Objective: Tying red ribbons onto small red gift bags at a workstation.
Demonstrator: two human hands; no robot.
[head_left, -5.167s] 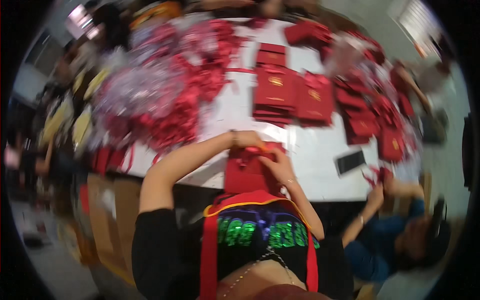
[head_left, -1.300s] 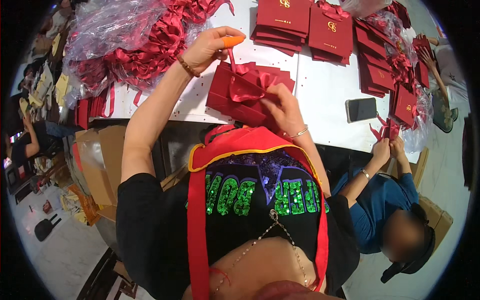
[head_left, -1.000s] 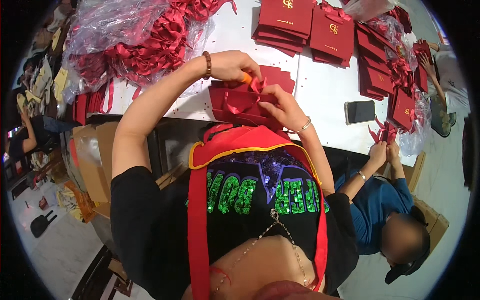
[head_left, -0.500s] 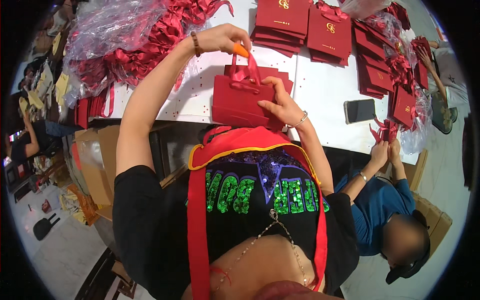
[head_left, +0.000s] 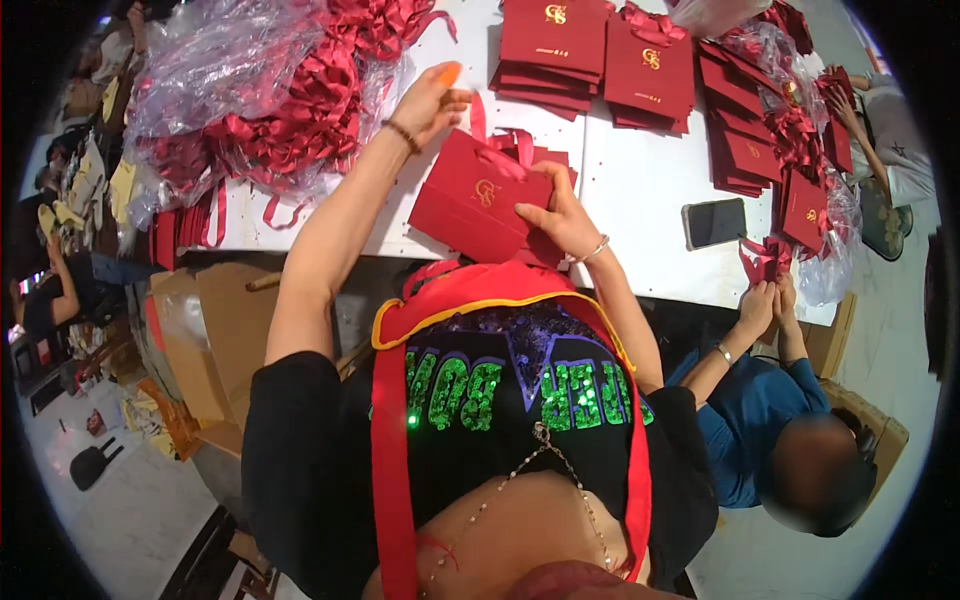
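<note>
My right hand [head_left: 563, 215] grips the right side of a small dark-red paper gift bag [head_left: 462, 200], thumb on its front panel. The bag is tilted, with a gold emblem on its face and a red ribbon [head_left: 517, 148] at its top edge. Up and left of the bag is my left hand [head_left: 432, 108], fingers apart, with an orange cover on one fingertip. A strand of red ribbon [head_left: 478, 118] rises beside those fingers, and I see nothing held there. More red bags lie partly hidden behind the held one.
Piled red ribbons in clear plastic [head_left: 290, 110] fill the table's left. Stacked red bags [head_left: 552, 50] stand at the back and right. A phone [head_left: 716, 222] lies on the white table [head_left: 640, 200]. At right a co-worker's hands [head_left: 768, 305] handle red ribbon. A cardboard box [head_left: 225, 330] stands below left.
My left hand has moved left and away from the bag's ribbon handle. The bag has tilted and turned, its gold emblem now showing. My right hand keeps its hold on it.
</note>
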